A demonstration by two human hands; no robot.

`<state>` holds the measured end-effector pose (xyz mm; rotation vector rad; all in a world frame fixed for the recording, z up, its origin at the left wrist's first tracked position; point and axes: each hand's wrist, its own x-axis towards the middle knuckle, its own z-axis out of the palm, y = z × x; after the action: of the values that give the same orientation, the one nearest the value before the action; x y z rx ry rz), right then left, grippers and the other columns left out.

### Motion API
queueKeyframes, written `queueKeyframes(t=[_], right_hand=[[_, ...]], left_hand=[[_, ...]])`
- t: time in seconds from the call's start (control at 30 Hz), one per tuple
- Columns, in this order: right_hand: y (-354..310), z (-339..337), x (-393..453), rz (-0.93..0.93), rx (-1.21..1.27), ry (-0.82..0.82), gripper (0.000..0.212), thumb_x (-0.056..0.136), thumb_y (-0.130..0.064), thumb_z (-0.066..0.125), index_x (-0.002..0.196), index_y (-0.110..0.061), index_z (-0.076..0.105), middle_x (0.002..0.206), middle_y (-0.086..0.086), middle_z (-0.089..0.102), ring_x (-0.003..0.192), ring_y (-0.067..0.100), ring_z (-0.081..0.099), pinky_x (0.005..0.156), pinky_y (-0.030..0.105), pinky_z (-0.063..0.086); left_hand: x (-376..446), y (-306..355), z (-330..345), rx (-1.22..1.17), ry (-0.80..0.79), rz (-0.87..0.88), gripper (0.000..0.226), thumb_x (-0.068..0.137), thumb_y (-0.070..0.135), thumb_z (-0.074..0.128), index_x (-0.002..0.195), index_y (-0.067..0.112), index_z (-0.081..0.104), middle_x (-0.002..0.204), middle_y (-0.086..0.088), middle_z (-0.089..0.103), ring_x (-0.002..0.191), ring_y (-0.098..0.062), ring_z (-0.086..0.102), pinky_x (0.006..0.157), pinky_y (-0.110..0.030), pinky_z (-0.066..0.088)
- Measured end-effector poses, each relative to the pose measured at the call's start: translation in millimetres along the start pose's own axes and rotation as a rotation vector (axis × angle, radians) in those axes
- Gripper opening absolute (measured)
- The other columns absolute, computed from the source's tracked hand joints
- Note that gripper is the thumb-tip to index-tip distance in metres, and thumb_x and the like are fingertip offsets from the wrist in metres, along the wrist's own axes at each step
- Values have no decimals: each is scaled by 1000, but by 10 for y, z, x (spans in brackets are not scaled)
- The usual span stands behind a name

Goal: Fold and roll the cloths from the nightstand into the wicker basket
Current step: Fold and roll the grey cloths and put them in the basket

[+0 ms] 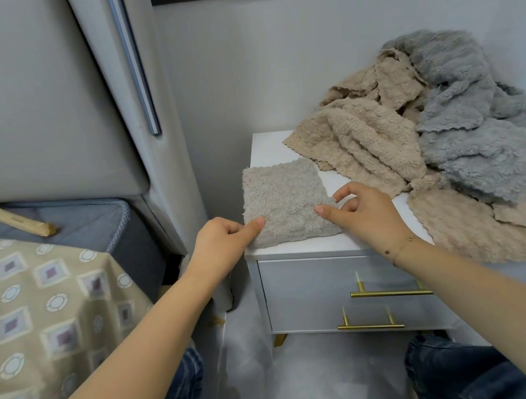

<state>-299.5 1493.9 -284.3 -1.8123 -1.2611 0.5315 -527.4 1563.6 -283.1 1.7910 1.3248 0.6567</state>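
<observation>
A folded grey-beige fluffy cloth (pixel 282 197) lies flat on the front left of the white nightstand (pixel 332 244). My left hand (pixel 224 244) pinches the cloth's near left corner, thumb on top. My right hand (pixel 364 212) touches the cloth's right edge with thumb and fingertips, fingers curled at that edge. Behind and to the right lies a heap of loose beige cloths (pixel 371 139) and blue-grey cloths (pixel 477 117). No wicker basket is in view.
A padded grey headboard (pixel 40 107) and a bed with a patterned beige cover (pixel 42 314) stand to the left. The nightstand has two drawers with gold handles (pixel 390 291). My knees in jeans (pixel 461 373) are below, on a pale floor.
</observation>
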Motion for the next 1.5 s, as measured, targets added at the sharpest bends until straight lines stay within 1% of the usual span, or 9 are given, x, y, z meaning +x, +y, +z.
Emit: queueKeyframes(t=[0.1, 0.23, 0.3, 0.4, 0.57, 0.77, 1.17, 1.4, 1.5], right_hand=[[13, -8, -1, -117, -290, 33, 39, 79, -56, 66, 94, -21, 57, 69, -4, 61, 70, 14, 57, 72, 34, 44], [35, -18, 40, -466, -362, 83, 37, 85, -38, 69, 112, -16, 58, 108, 2, 56, 98, 20, 52, 86, 39, 45], [43, 0, 61, -664, -392, 71, 22, 86, -22, 70, 107, -15, 65, 108, 3, 56, 100, 21, 51, 85, 38, 45], [98, 31, 71, -800, -470, 43, 16, 91, -17, 61, 103, -15, 72, 100, -1, 64, 94, 22, 55, 82, 35, 43], [113, -59, -3, -632, -440, -149, 46, 94, -48, 40, 126, -22, 62, 122, -9, 62, 112, 14, 55, 97, 36, 40], [161, -70, -110, -534, -502, -261, 90, 70, -77, 50, 144, -26, 40, 142, -8, 44, 129, 9, 37, 108, 24, 27], [270, 9, -494, -563, -355, 16, 48, 76, -25, 80, 118, -18, 59, 109, -3, 63, 99, 19, 60, 83, 29, 47], [80, -76, -492, -314, -41, -62, 36, 65, -60, 65, 96, -41, 62, 89, -1, 64, 88, 13, 56, 79, 14, 41], [14, -78, -431, -236, 21, -90, 28, 70, -54, 66, 75, -27, 65, 71, 1, 56, 73, 10, 48, 67, 22, 38]], left_hand=[[49, -94, 22, 110, 82, 57, 62, 85, 50, 66, 45, 13, 37, 44, 8, 34, 41, -10, 33, 47, -14, 28], [49, -135, 32, 226, 231, 247, 36, 83, 48, 69, 100, 18, 58, 103, 7, 49, 85, -8, 52, 76, -21, 42], [54, -109, 2, 244, 203, 393, 39, 87, 38, 68, 118, 21, 55, 116, 8, 47, 101, -8, 49, 88, -23, 42], [104, -109, -66, 415, 135, 665, 26, 91, 31, 61, 114, 19, 61, 115, 6, 54, 105, -13, 52, 92, -35, 46], [101, -159, -143, 519, 81, 749, 35, 98, 38, 44, 117, 18, 66, 116, 6, 63, 106, -14, 56, 90, -38, 48], [-19, -255, -120, 622, -36, 694, 72, 87, 65, 45, 141, 18, 49, 141, 4, 51, 129, -13, 45, 108, -31, 35], [-216, -248, -112, 556, 64, 759, 30, 80, 31, 71, 109, 22, 70, 103, 11, 71, 91, -12, 63, 85, -22, 38], [-238, -147, -197, 207, -112, 434, 28, 79, 37, 75, 102, 23, 73, 100, 15, 69, 99, -1, 60, 89, -18, 45], [-215, -98, -191, 79, -141, 282, 28, 80, 42, 73, 101, 24, 74, 96, 13, 73, 94, -4, 66, 82, -24, 54]])
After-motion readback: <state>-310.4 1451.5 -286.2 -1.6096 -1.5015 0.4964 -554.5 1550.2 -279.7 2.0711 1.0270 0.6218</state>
